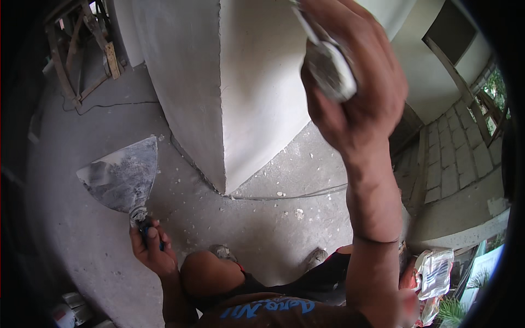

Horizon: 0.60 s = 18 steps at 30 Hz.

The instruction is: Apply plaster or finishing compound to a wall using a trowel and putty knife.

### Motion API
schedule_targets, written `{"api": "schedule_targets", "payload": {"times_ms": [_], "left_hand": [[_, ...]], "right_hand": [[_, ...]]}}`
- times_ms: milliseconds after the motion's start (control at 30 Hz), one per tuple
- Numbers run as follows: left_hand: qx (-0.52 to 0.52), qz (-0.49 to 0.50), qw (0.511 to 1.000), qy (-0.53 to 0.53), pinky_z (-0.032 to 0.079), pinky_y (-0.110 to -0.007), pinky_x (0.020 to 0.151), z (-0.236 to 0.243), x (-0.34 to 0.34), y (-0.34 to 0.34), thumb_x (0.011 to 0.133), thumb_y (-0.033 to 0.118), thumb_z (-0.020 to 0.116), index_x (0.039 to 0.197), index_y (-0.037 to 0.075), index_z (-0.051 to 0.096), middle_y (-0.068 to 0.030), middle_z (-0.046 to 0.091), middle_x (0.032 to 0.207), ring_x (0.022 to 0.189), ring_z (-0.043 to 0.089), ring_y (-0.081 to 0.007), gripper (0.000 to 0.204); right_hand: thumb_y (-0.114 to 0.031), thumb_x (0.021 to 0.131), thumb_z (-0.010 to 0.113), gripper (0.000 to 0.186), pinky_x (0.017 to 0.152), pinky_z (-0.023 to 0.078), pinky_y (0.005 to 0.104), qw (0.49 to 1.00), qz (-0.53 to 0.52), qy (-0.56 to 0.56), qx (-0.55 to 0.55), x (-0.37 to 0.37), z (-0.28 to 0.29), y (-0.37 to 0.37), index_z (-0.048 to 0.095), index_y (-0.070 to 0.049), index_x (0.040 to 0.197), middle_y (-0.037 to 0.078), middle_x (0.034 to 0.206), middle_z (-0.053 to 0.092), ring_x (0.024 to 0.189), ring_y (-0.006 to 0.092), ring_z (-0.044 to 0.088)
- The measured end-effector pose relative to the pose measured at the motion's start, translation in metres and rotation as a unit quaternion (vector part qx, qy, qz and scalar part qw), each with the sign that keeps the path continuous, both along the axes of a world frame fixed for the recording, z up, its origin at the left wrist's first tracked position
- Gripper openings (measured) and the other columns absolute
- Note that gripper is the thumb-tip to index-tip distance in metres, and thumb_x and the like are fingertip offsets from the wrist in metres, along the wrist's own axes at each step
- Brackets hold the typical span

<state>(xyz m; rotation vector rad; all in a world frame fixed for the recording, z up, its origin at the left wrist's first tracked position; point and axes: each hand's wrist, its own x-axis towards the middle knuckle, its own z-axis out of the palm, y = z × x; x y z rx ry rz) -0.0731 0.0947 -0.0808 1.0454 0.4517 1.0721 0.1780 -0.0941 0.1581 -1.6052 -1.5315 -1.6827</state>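
Low on the left, my left hand [156, 251] is closed round the dark handle of a wide putty knife [123, 175]. Its broad fan-shaped blade points up and away, coated with grey-white residue. My right hand [369, 71], raised high, grips a white-smeared hand tool [332, 71] with a rounded handle end and a thin, pale edge. The far part of that tool runs out of view at the top, so its exact kind is unclear. Beyond both hands stands a plastered wall corner [223, 109] with a slightly ragged vertical edge; my right hand is in front of its right face.
A cable [295, 195] crosses the concrete floor [262, 229], which is speckled with plaster crumbs. Wooden framing [71, 60] stands at the far left. On the right are a block wall [456, 147] and crumpled sacks [435, 273]. My knees and shoes are below.
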Motion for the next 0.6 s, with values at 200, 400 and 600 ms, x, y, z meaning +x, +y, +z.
{"api": "schedule_targets", "payload": {"times_ms": [200, 400, 600], "left_hand": [[0.019, -0.004, 1.0, -0.003, 0.036, -0.017, 0.044, -0.005, -0.002, 0.0, 0.096, 0.007, 0.059, 0.112, -0.001, 0.05, -0.0105, 0.059, 0.098, 0.06, 0.047, -0.0068, 0.02], [0.026, -0.009, 0.999, -0.022, 0.036, -0.018, 0.045, 0.002, -0.001, -0.001, 0.096, 0.008, 0.062, 0.114, -0.002, 0.049, -0.0109, 0.059, 0.098, 0.06, 0.047, -0.0071, 0.024], [0.053, -0.026, 0.998, -0.009, 0.037, -0.018, 0.046, 0.002, -0.003, -0.002, 0.096, 0.009, 0.062, 0.115, -0.001, 0.05, -0.0109, 0.06, 0.099, 0.062, 0.049, -0.0075, 0.025]], "right_hand": [[-0.014, 0.083, 0.069, 0.032, 0.082, 0.058, 0.0354, 0.99, -0.034, 0.124, -0.065, 0.003, -0.044, 0.018, 0.075, -0.016, 0.115, 0.011, 0.114, 0.071, 0.1, 0.0251, 0.07], [-0.007, 0.076, 0.063, 0.046, 0.089, 0.058, 0.0393, 0.953, -0.017, 0.26, -0.155, -0.024, -0.149, 0.011, 0.069, -0.015, 0.121, 0.012, 0.119, 0.068, 0.102, 0.0283, 0.068], [0.002, 0.079, 0.057, 0.049, 0.093, 0.055, 0.037, 0.904, 0.052, 0.423, -0.034, -0.014, -0.194, -0.012, 0.063, -0.007, 0.127, 0.018, 0.125, 0.063, 0.109, 0.0307, 0.066]]}}
